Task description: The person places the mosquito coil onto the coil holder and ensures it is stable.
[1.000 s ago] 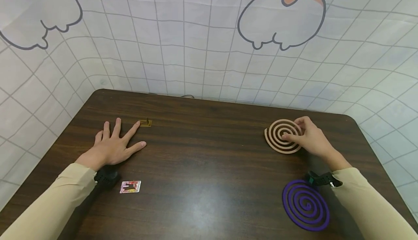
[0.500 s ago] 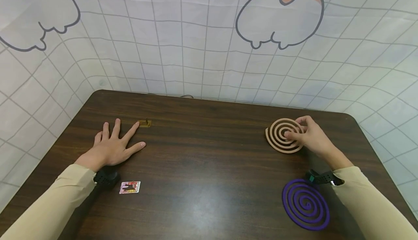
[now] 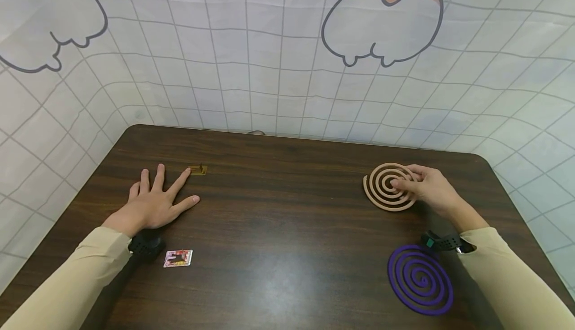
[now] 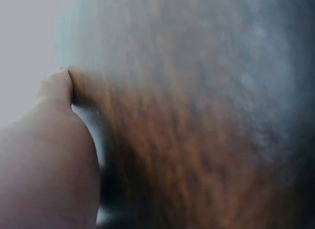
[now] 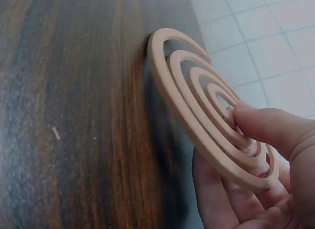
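Observation:
My right hand [image 3: 433, 187] pinches a tan mosquito coil [image 3: 376, 199] by its right side, over the back right of the table. In the right wrist view the thumb [image 5: 268, 123] presses near the centre of the spiral, and the other fingers [image 5: 209, 189] lie behind it. The coil stands tilted there, with its outer ring near the tabletop. At the left, my left hand [image 3: 150, 205] lies spread on the table, its index fingertip at a small brass-coloured coil stand [image 3: 202, 171] with an upright prong. Only a blurred part of that hand shows in the left wrist view.
A purple spiral coil [image 3: 395, 282] lies on the dark wooden table [image 3: 278, 220], beside the right wristband [image 3: 444, 242]. Near the left wrist lies a small picture card [image 3: 178, 258]. A white checked cloth [image 3: 269, 60] hangs behind the table.
The right hand's fingers have shifted slightly and dropped lower at the coil's right edge, while the coil stays almost in place. The left hand keeps its place at the stand.

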Tool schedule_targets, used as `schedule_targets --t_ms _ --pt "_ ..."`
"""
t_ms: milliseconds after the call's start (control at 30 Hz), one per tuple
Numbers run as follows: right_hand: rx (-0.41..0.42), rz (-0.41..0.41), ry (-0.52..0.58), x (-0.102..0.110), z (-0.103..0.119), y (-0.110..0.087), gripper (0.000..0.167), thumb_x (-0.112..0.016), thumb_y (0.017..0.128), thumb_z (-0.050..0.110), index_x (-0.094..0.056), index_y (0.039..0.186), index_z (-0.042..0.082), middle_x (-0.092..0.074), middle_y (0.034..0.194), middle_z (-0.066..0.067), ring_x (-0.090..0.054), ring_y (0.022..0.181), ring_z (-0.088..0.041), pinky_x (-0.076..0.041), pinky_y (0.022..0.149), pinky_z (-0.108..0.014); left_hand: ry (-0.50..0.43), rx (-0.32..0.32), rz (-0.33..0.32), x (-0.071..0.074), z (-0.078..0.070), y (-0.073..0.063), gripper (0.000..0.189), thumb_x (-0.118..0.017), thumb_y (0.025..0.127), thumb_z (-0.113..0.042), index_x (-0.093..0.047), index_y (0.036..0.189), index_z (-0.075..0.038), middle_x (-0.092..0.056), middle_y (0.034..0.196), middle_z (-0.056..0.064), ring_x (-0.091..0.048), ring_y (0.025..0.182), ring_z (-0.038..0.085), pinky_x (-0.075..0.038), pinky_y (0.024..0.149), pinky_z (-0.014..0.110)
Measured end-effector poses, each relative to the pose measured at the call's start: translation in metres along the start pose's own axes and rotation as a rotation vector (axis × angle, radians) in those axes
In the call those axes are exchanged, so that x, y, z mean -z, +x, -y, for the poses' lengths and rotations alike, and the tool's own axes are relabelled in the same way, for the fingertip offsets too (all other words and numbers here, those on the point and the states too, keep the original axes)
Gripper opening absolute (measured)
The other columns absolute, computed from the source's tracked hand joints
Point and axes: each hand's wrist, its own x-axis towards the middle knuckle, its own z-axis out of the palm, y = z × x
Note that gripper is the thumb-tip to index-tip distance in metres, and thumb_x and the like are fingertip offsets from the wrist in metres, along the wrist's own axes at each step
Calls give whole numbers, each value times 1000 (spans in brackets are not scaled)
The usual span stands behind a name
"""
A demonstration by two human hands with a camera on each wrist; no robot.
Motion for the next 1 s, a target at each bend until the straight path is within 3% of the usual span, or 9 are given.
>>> schedule_targets --t_ms 233,733,1000 --pt "-32 4 98 -1 3 1 61 -68 101 36 -48 146 -1 -75 86 16 -71 78 -7 -60 69 -29 -29 9 -16 -3 3 2 93 -24 95 -86 2 168 -35 10 168 38 8 150 70 -10 114 83" --pt "-54 6 276 -3 3 0 46 -70 100 24 -49 136 3 -71 93 12 -72 80 -7 -61 69 -26 2 5 5 -1 1 1 91 -26 98 -82 3 168 -31 11 166 41 8 148 72 -12 113 83" --pt "-61 17 256 -1 3 0 45 -69 101 26 -51 135 2 -71 89 13 -68 74 -6 -58 66 -26 -9 4 -2 -3 1 1 91 -26 98 -82 3 168 -31 11 166 41 9 148 72 -10 114 83"
